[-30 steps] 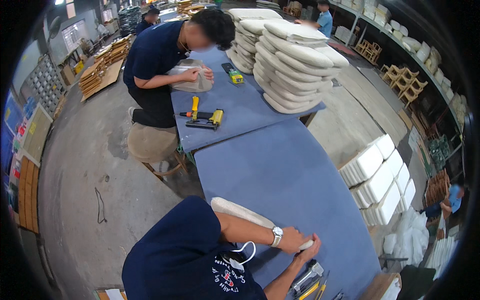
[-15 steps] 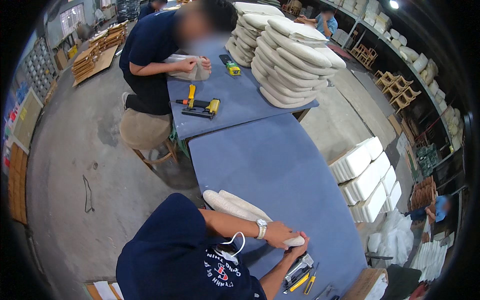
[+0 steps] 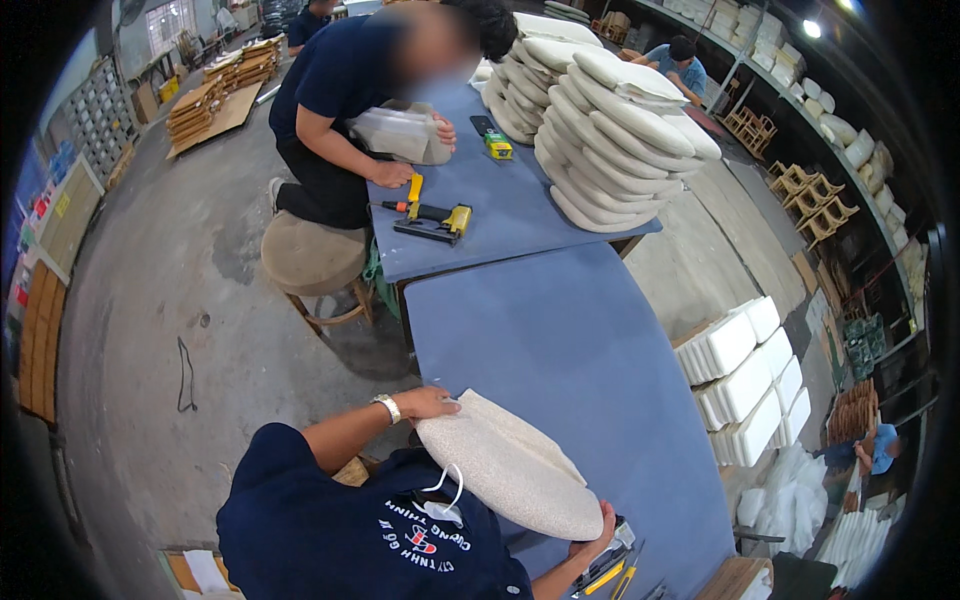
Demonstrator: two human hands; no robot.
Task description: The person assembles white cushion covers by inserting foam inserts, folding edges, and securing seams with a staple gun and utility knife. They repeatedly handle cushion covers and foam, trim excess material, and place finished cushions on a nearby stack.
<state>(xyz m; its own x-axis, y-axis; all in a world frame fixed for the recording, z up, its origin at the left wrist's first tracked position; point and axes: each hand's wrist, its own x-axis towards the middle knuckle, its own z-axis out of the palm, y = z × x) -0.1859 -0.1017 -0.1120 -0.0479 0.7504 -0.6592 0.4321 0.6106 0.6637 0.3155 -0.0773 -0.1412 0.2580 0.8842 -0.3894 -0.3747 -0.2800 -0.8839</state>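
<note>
A long padded seat cushion (image 3: pixel 515 465) in cream speckled fabric is held tilted at the near edge of the blue table, its broad face up. My left hand (image 3: pixel 430 402), with a metal watch on the wrist, grips the cushion's left end. Around its right end, my right hand (image 3: pixel 597 535) is closed with the fingers on the rim. Beside the right hand lie a metal hand stapler (image 3: pixel 622 532), partly covered by the hand, a yellow-handled cutter (image 3: pixel 602 577) and a thin yellow screwdriver (image 3: pixel 625 580).
Across the adjoining table (image 3: pixel 520 225), a co-worker bends over another pad (image 3: pixel 400 135). Near them lie a yellow-and-black staple gun (image 3: pixel 437 220) and a green-yellow box (image 3: pixel 497 146). Finished cushions (image 3: pixel 610 140) are stacked high. White foam pads (image 3: pixel 740 375) stand right of my table.
My left hand has moved from the cushion's right end to its left end. The cushion is lifted and turned, showing its broad face. The co-worker's hand has come down beside the staple gun.
</note>
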